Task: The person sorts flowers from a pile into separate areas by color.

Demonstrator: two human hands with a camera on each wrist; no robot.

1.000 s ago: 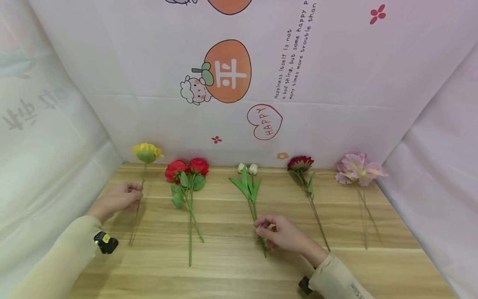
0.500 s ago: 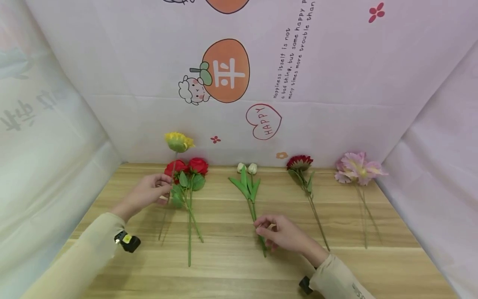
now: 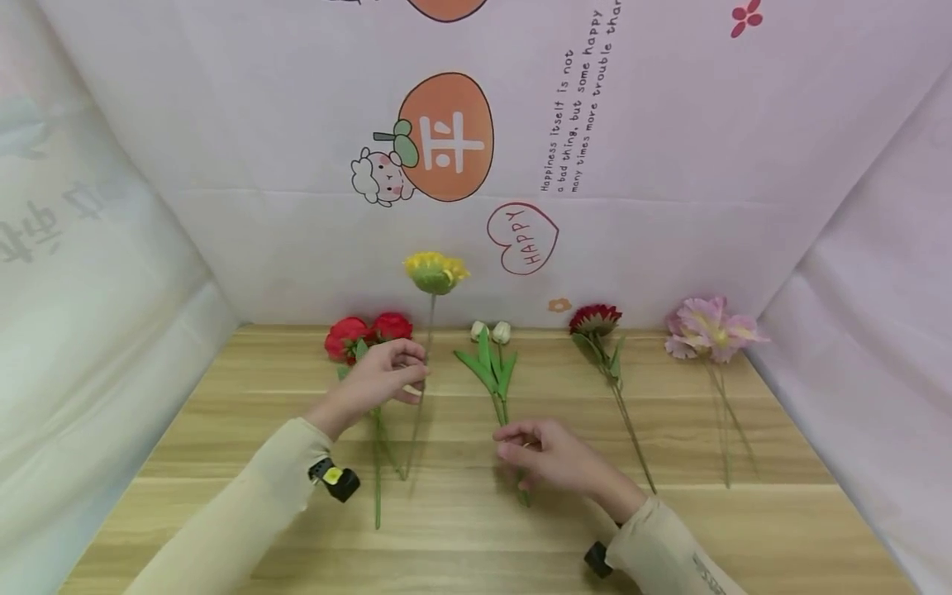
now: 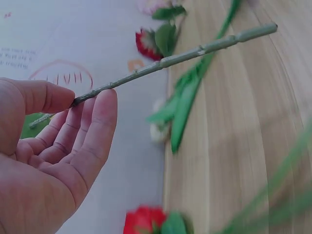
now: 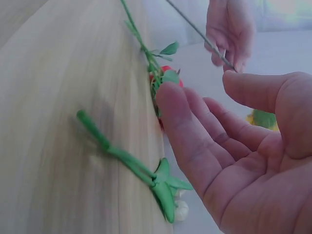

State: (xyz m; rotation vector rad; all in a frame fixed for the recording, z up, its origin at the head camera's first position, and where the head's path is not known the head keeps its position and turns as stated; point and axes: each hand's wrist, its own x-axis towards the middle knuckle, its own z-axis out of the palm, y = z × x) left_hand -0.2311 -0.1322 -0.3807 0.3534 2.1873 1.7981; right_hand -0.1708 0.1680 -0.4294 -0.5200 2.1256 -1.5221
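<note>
My left hand (image 3: 375,382) pinches the stem of a yellow artificial flower (image 3: 436,273) between thumb and fingers. The flower is raised above the table with its head up; in the left wrist view the stem (image 4: 195,52) angles away past the fingertips. Over the stems of the white tulips (image 3: 502,333) hovers my right hand (image 3: 554,456), its fingers loosely bent. The right wrist view shows a gap between that thumb and fingers, holding nothing, and the tulip stem (image 5: 131,164) lying apart on the table. Behind my left hand, two red roses (image 3: 347,338) are partly hidden.
To the right on the wooden table (image 3: 476,554) lie a dark red flower (image 3: 595,321) and a pink, ruffled flower (image 3: 712,330). A printed white cloth (image 3: 654,165) rises at the table's back edge, and more cloth hangs at both sides.
The left hand has carried the yellow flower from the far left, past the roses, to the gap before the tulips, raising it slightly. My right hand has barely shifted.
</note>
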